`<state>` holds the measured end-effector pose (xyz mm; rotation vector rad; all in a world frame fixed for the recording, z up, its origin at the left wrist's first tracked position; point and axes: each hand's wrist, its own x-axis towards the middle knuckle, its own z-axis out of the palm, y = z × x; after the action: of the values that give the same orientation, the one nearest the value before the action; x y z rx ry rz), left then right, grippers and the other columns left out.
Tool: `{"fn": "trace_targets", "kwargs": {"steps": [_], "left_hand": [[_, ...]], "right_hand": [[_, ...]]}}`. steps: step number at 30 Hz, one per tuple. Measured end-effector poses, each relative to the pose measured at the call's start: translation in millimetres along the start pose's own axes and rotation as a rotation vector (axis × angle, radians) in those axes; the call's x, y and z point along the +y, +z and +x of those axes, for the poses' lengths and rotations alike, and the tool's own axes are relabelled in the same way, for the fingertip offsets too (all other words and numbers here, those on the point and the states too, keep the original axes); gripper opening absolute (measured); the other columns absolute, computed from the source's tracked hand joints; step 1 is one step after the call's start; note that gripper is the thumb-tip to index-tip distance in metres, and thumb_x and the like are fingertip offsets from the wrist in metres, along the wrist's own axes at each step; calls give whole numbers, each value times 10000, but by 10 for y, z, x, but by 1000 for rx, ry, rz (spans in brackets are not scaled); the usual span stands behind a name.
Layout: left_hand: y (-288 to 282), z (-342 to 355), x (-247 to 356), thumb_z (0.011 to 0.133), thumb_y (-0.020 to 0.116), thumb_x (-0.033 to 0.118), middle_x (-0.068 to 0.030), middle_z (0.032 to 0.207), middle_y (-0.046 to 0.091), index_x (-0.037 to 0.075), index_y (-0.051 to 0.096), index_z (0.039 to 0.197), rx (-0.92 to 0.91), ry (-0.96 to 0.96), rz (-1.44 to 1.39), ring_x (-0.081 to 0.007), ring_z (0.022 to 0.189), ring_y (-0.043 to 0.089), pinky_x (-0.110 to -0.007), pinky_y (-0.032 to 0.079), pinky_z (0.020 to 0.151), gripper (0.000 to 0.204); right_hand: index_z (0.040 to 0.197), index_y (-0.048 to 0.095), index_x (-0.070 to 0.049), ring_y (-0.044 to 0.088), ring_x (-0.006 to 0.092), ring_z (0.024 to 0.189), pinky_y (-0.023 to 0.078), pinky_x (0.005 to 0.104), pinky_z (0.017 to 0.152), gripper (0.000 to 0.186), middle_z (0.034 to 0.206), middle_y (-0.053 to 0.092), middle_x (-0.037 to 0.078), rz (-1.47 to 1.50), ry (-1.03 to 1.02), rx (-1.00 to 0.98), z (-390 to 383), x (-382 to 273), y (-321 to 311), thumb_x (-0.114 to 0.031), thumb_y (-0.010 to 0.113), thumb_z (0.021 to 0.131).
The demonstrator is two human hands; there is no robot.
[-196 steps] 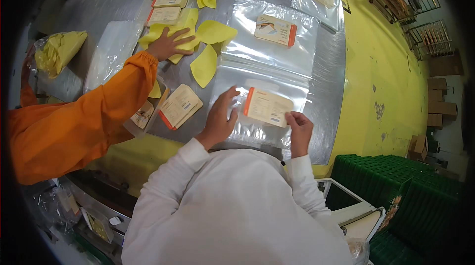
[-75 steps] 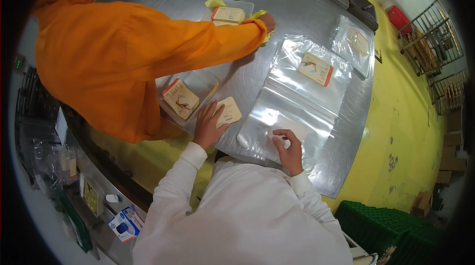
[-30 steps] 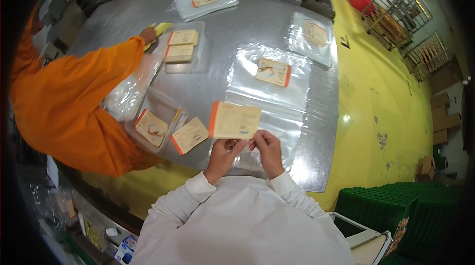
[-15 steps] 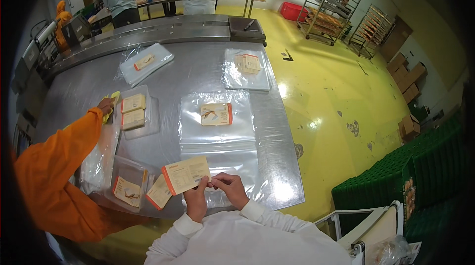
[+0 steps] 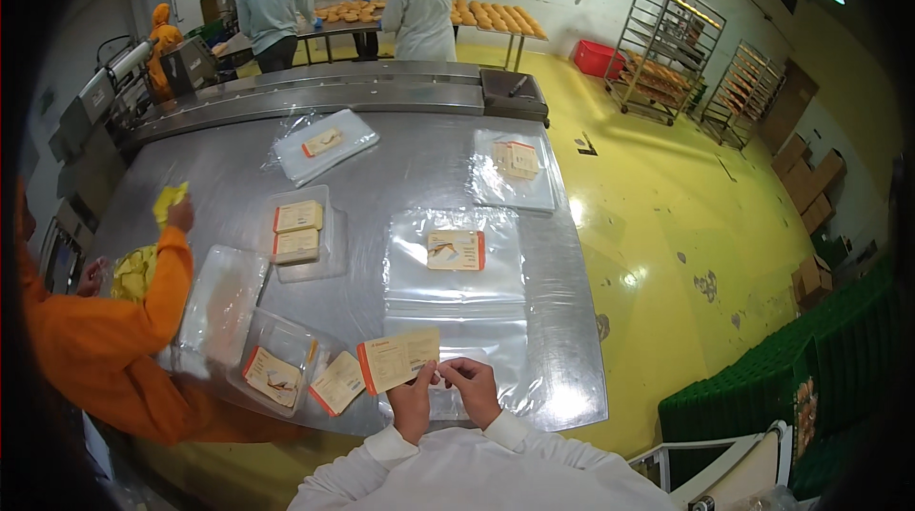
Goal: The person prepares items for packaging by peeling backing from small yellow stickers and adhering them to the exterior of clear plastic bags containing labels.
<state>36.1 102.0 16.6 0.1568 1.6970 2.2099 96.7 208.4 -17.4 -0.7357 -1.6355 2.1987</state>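
A cream printed card (image 5: 396,360) with an orange edge is pinched in my left hand (image 5: 410,408), above the table's near edge. My right hand (image 5: 475,391) is closed close to the card's lower right corner; a small whitish bit shows at its fingertips, too small to name. Under and beyond my hands lie clear plastic bags (image 5: 405,296), with another card (image 5: 456,251) showing on the far part. Left of the held card, a similar card (image 5: 338,383) rests beside a clear plastic tub (image 5: 250,328) that has cards (image 5: 274,378) in it.
Another tub (image 5: 335,258) holds two card stacks. Bag piles with cards on top lie at far left (image 5: 351,136) and far right (image 5: 486,192). A co-worker in orange (image 5: 95,330) handles yellow cloth at left. Green crates (image 5: 734,397) stand right of the steel table (image 5: 562,320).
The view has shifted, so the table sits lower and further right. The co-worker's arm has drawn back from the tub with the yellow cloth. My hands keep nearly the same pose around the card.
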Motion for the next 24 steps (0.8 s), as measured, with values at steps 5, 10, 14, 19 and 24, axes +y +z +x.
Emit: {"fn": "trace_targets", "kwargs": {"steps": [5,10,14,19,24], "left_hand": [[-43,-4,-21,907,677,32,-68,888,680,-21,647,1033,-45,-68,-101,-140,746,648,-278,531,704,140],[-73,-9,-29,902,677,24,-71,853,685,-29,652,1005,-53,-47,-56,-148,738,658,-286,543,716,118],[-95,-3,-37,911,683,15,-87,865,697,-49,666,1020,-85,-31,-113,-162,738,681,-300,566,694,128],[-94,-5,-31,902,691,24,-72,845,692,-35,671,1002,-137,-82,-139,-152,730,662,-289,538,689,118],[-83,-65,-61,902,702,33,-73,872,706,-33,686,1011,-75,-57,-75,-145,750,665,-281,532,699,128]], "right_hand": [[935,716,24,599,100,727,485,259,694,173,825,700,44,23,-11,9,-9,14,9,-149,718,930],[958,704,38,618,118,755,496,272,717,194,844,705,62,32,-13,-9,-21,-12,-10,-153,712,925],[982,717,47,630,129,786,502,277,761,236,858,710,70,84,-2,-82,5,106,-100,-182,699,928],[994,693,72,622,150,805,504,283,760,138,867,686,94,191,45,-131,14,122,-131,-56,666,950],[999,689,77,627,151,802,504,282,759,141,871,689,96,188,36,-139,3,81,-101,-52,662,951]]}}
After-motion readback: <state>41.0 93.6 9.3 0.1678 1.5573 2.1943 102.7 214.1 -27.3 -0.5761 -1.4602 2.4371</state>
